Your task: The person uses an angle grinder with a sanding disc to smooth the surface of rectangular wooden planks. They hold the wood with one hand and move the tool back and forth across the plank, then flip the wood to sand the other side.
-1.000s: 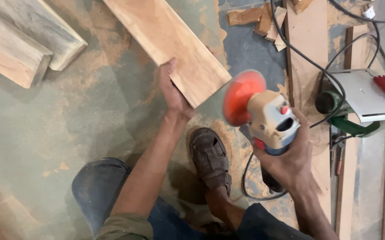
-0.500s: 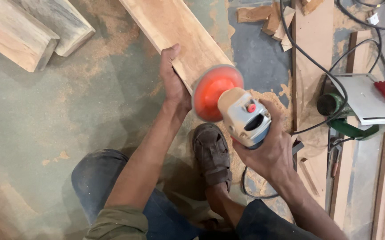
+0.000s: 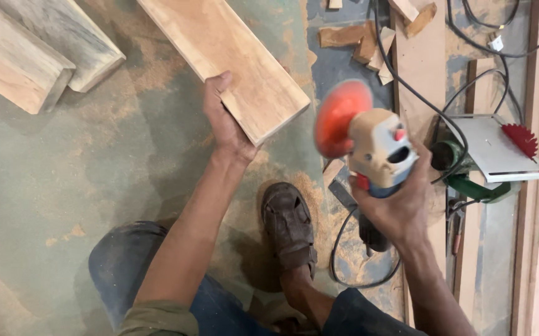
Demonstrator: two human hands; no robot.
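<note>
**A:** Workshop floor, seen from above: the left hand (image 3: 224, 121) clamps the near left corner of a pale wooden plank (image 3: 229, 53), thumb on top, fingers underneath. The plank runs away to the far left, its near end raised above the dusty green floor (image 3: 64, 174).

**B:** And the right hand (image 3: 394, 208)?

**A:** Wrapped tight around the body of a corded disc sander (image 3: 372, 146), its orange pad (image 3: 338, 118) held in the air just right of the plank's end, apart from the wood.

**B:** How would that plank handle?

**A:** Stiff and fairly heavy for one hand, by its thickness; the dusted face looks slippery, so an edge-and-corner pinch suits it. The sander appears weighty at the front, best held by its body.

**B:** What surrounds them?

**A:** A sandalled foot (image 3: 289, 227) between the arms, two thick timber blocks (image 3: 33, 53) at far left, offcuts (image 3: 362, 37) at far centre, and a circular saw (image 3: 499, 149) with a red blade lying at right, cables trailing.
</note>
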